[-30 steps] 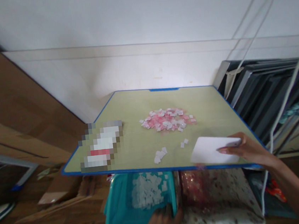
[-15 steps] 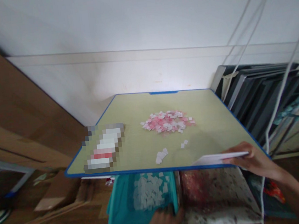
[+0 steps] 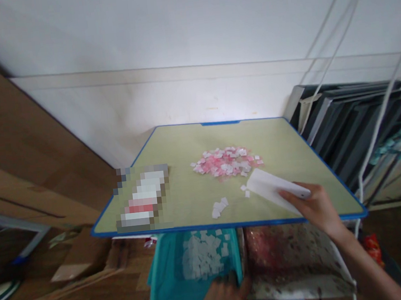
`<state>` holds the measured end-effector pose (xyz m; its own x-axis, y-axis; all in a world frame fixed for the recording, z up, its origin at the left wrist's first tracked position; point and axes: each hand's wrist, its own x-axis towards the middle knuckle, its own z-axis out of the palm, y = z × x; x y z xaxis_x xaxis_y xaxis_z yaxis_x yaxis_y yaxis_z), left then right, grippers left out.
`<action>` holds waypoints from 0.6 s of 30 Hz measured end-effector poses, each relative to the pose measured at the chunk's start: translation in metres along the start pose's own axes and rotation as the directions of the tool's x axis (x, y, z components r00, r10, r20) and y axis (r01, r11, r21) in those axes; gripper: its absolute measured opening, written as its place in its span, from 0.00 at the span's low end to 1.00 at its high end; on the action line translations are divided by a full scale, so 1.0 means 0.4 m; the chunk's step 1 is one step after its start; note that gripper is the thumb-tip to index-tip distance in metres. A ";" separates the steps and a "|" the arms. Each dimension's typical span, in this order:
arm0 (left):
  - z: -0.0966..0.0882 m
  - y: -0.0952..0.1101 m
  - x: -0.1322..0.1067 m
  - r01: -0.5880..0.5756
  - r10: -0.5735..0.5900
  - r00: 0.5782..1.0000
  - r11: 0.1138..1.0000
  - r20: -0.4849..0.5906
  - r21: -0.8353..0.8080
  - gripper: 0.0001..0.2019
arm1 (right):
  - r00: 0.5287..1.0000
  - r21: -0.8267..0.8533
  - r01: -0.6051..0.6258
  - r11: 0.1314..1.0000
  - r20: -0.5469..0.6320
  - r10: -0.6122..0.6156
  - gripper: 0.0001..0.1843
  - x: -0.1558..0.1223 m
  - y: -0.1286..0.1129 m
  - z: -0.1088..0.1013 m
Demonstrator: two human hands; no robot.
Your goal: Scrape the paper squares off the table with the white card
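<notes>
My right hand (image 3: 314, 205) grips a flat white card (image 3: 269, 188), tilted with its far edge down on the green table (image 3: 191, 194) beside two loose white paper squares (image 3: 245, 190). A small heap of white squares (image 3: 220, 207) lies left of the card. A pile of pink and white paper squares (image 3: 227, 161) sits in the table's middle. Below the front edge, my left hand (image 3: 221, 298) holds the rim of a teal tray (image 3: 168, 287) that contains several white squares.
A blurred-out rectangular item (image 3: 143, 196) lies at the table's left. A patterned tray (image 3: 291, 264) with pink pieces sits beside the teal one. Dark frames (image 3: 355, 124) lean at the right; white cords (image 3: 374, 136) hang there. Brown boards (image 3: 14, 155) are on the left.
My right hand has brought the white card from the table's front right corner leftward and forward, next to the loose squares. The left hand stays on the teal tray.
</notes>
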<state>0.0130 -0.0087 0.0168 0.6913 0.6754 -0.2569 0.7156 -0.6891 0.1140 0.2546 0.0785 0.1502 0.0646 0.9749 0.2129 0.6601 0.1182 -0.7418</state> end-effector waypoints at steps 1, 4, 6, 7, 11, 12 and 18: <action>0.002 0.000 0.000 -0.001 0.001 1.000 1.000 0.003 0.005 0.21 | 1.000 0.014 0.007 1.000 0.017 -0.008 0.18 0.002 -0.005 0.013; 0.008 0.001 0.000 -0.002 0.002 1.000 1.000 -0.018 0.014 0.22 | 0.997 0.063 0.036 0.997 0.059 -0.039 0.18 0.005 -0.028 0.059; 0.010 0.001 0.001 0.004 -0.004 0.999 1.000 -0.044 0.012 0.24 | 0.993 0.099 0.073 0.992 0.085 -0.081 0.18 0.008 -0.049 0.092; 0.010 0.001 0.001 0.006 -0.006 0.999 1.000 -0.047 0.005 0.24 | 0.990 0.112 0.093 0.989 0.099 -0.105 0.18 0.010 -0.060 0.107; 0.010 0.001 -0.001 0.001 -0.002 0.999 1.000 -0.050 -0.010 0.24 | 0.979 0.112 0.156 0.981 0.116 -0.169 0.16 0.029 -0.086 0.129; 0.010 0.001 -0.002 0.003 -0.004 0.998 1.000 -0.056 -0.009 0.23 | 0.980 0.097 0.166 0.981 0.094 -0.175 0.16 0.035 -0.084 0.123; 0.015 -0.002 -0.001 0.017 -0.019 0.998 0.999 -0.053 -0.044 0.18 | 0.994 0.010 0.112 0.994 -0.019 -0.112 0.16 0.048 -0.038 0.058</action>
<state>0.0116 -0.0099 0.0110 0.6817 0.7015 -0.2078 0.7309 -0.6654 0.1517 0.2282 0.0999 0.1509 0.0046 0.9519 0.3064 0.6557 0.2284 -0.7196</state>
